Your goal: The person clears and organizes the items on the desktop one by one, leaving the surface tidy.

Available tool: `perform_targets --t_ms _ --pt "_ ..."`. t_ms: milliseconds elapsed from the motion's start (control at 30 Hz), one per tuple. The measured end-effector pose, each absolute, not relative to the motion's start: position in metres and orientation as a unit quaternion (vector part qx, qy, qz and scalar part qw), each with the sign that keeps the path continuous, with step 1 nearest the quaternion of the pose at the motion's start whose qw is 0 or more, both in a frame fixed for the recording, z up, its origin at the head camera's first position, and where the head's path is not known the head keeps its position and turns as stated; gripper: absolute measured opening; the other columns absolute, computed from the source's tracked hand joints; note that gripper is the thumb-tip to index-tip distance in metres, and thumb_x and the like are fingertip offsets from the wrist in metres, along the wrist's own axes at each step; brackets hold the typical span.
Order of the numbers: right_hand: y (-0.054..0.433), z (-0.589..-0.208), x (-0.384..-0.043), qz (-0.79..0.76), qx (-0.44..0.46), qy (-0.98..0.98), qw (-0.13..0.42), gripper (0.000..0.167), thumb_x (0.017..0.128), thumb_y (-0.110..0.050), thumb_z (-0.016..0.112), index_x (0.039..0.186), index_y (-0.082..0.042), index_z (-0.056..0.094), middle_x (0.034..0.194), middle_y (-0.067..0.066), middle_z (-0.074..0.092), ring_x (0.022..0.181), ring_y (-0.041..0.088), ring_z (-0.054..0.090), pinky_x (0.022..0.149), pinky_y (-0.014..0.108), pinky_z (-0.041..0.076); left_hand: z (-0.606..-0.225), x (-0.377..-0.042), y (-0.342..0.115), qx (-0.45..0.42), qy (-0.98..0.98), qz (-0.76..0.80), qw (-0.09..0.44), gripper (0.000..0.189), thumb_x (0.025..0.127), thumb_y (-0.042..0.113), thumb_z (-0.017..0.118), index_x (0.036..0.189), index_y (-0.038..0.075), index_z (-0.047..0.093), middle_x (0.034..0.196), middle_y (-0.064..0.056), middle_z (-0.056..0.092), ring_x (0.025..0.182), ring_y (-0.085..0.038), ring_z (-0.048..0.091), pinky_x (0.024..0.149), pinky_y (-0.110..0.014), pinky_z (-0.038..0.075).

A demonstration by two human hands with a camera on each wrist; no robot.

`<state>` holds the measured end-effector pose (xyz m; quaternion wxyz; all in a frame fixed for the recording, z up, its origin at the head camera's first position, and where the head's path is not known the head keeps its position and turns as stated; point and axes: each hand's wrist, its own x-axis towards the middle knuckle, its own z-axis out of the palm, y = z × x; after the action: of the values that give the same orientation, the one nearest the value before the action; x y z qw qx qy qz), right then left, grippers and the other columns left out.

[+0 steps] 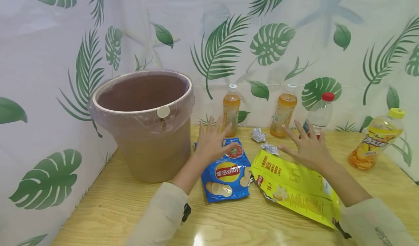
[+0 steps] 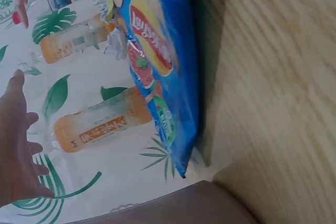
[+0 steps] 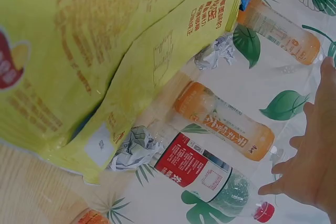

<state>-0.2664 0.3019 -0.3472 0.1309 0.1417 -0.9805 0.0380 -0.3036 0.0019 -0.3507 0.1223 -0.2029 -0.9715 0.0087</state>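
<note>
My left hand (image 1: 212,143) is spread with straight fingers above the far part of a blue Lay's chip bag (image 1: 226,182), holding nothing. My right hand (image 1: 309,149), also spread and holding nothing, hovers over the far right part of a yellow snack bag (image 1: 294,187). Both bags lie side by side on the wooden table. Two crumpled paper balls, a nearer one (image 1: 270,149) and a farther one (image 1: 258,135), lie behind the yellow bag. In the right wrist view, the right fingers hang apart from an orange-drink bottle (image 3: 226,121) and a red-capped bottle (image 3: 197,169).
A tall bin (image 1: 154,155) lined with a clear plastic bag stands at the left. Along the back wall are two orange-drink bottles, one at left (image 1: 231,111) and one at right (image 1: 284,113), and the red-capped bottle (image 1: 320,111). A yellow-capped bottle (image 1: 376,138) stands far right.
</note>
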Motion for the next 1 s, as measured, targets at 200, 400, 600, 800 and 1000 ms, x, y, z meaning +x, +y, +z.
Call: perform_targets --t_ms 200,400,600,800,1000 --pt "0.303 -0.344 -0.267 0.038 0.145 -0.981 0.124 0.073 0.088 -0.06 0.042 0.148 -0.023 0.019 0.148 0.024 0.009 0.129 0.053 0.0 0.091 0.075 0.001 -0.325 -0.292 -0.009 -0.222 -0.958 0.046 0.178 0.074 0.085 0.071 0.023 0.147 0.032 0.015 0.153 -0.007 0.006 0.136 -0.032 -0.006 0.106 -0.052 -0.008" --pt "0.304 -0.343 -0.268 0.042 0.146 -0.98 0.126 0.073 0.088 -0.059 0.043 0.146 -0.019 0.025 0.147 0.026 0.012 0.127 0.056 -0.001 0.093 0.074 -0.002 -0.289 -0.27 -0.027 -0.274 -0.921 0.051 0.274 0.071 0.087 0.066 0.032 0.147 0.029 0.021 0.152 -0.009 0.009 0.136 -0.03 -0.01 0.107 -0.047 -0.01" --pt "0.308 -0.344 -0.268 0.04 0.144 -0.984 0.1 0.077 0.087 -0.062 0.042 0.147 -0.018 0.021 0.146 0.028 0.012 0.125 0.058 0.001 0.093 0.073 -0.003 -0.252 -0.249 -0.057 -0.307 -0.875 0.056 0.37 0.069 0.088 0.058 0.044 0.144 0.02 0.032 0.15 -0.013 0.018 0.137 -0.029 -0.003 0.11 -0.043 -0.003" --pt "0.311 -0.355 -0.269 0.052 0.14 -0.987 0.049 0.079 0.086 -0.061 0.046 0.145 -0.014 0.026 0.144 0.031 0.015 0.124 0.06 0.007 0.09 0.076 0.007 -0.235 -0.234 -0.103 -0.259 -0.87 -0.005 0.419 0.063 0.089 0.046 0.052 0.14 0.013 0.039 0.147 -0.014 0.024 0.138 -0.027 0.002 0.11 -0.043 -0.001" --pt "0.319 -0.374 -0.269 0.082 0.168 -0.982 -0.001 0.075 0.086 -0.056 0.052 0.137 -0.003 0.037 0.136 0.037 0.025 0.118 0.061 0.023 0.087 0.073 0.024 -0.246 -0.22 -0.151 -0.21 -0.87 -0.075 0.441 0.061 0.093 0.052 0.037 0.136 0.01 0.044 0.145 -0.014 0.03 0.137 -0.027 0.009 0.11 -0.043 0.002"
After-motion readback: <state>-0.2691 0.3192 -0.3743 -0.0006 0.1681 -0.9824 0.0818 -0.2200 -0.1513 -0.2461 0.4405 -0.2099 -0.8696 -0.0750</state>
